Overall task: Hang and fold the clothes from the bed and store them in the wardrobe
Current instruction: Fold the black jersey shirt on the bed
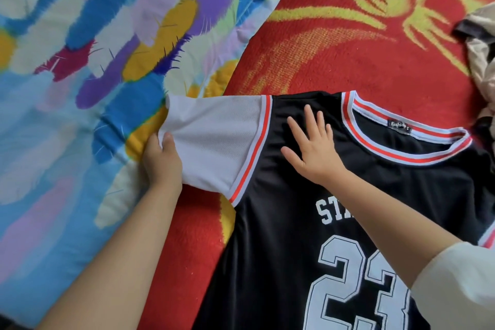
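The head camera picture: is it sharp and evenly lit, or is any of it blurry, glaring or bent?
Head view: soft, even daylight, no glare, only faint shadows under the right hand on the black jersey; the centre is sharp, the collar label readable; the feather-print quilt smears towards the left edge; wide-angle bending at the borders.

Under you lies a red blanket [334,43] with a yellow-green flower pattern, covering the bed across the middle and the far right. To the left of the blanket lies a quilt [80,75] printed with feathers in blue, purple, yellow, white and dark red, one corner of it overlapping the blanket's edge. The light is soft and even, like daylight, with no hard shadows.
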Demonstrator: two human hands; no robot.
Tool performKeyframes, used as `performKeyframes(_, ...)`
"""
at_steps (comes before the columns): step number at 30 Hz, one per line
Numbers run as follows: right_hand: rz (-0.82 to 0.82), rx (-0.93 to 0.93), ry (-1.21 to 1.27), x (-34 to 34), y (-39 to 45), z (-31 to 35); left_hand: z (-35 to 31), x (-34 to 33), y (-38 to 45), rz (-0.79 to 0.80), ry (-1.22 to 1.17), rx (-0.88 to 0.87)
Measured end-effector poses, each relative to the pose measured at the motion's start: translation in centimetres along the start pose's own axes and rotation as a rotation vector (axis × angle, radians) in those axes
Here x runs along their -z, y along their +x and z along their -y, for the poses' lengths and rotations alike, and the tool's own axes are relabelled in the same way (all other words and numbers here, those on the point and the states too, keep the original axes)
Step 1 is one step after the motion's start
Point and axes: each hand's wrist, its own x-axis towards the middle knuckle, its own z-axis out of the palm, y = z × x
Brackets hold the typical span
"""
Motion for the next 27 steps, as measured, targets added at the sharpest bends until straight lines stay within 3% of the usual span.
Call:
performKeyframes(3,-0.064,-0.028,0.202,0.7,-0.2,-0.5,-2.2,-0.4,-0.6,0.098,-0.367,0.078)
performKeyframes(5,-0.139,-0.098,0.441,1.7,-0.5,-1.0,-4.1,-1.0,-2.2,0.222,-0.436,-0.019)
performKeyframes(7,-0.216,-0.236,0.801,3.2,-1.1,-1.8,-5.7,-1.8,-4.5,0.407,-0.330,-0.234)
performKeyframes(9,-0.307,-0.442,1.139,4.9,-2.4,-3.4,-6.6,-2.4,-7.3,0.724,-0.226,-0.448)
performKeyframes(12,-0.342,-0.553,1.170,6.0,-6.1,-6.6,-5.5,-2.9,-11.5,1.263,0.250,-0.787)
performKeyframes(14,-0.290,-0.613,1.147,5.9,-8.3,-8.2,-3.2,-2.7,-12.6,1.400,0.491,-0.938)
performKeyframes(15,-0.222,-0.636,1.139,6.0,-9.0,-8.6,-2.2,-2.2,-12.8,1.362,0.507,-1.003)
performKeyframes(18,0.008,-0.652,1.081,5.9,-9.8,-7.6,1.8,-1.1,-11.8,0.884,0.343,-1.210)
performKeyframes(20,0.088,-0.584,0.819,5.0,-9.1,-6.2,4.2,-0.7,-10.9,0.663,0.417,-1.178)
performKeyframes(23,0.039,-0.541,0.474,3.5,-7.4,-5.1,5.5,-0.8,-11.2,0.570,0.512,-0.971)
performKeyframes(27,-0.008,-0.604,0.485,2.8,-6.7,-5.6,5.2,-1.7,-11.8,0.550,0.507,-0.989)
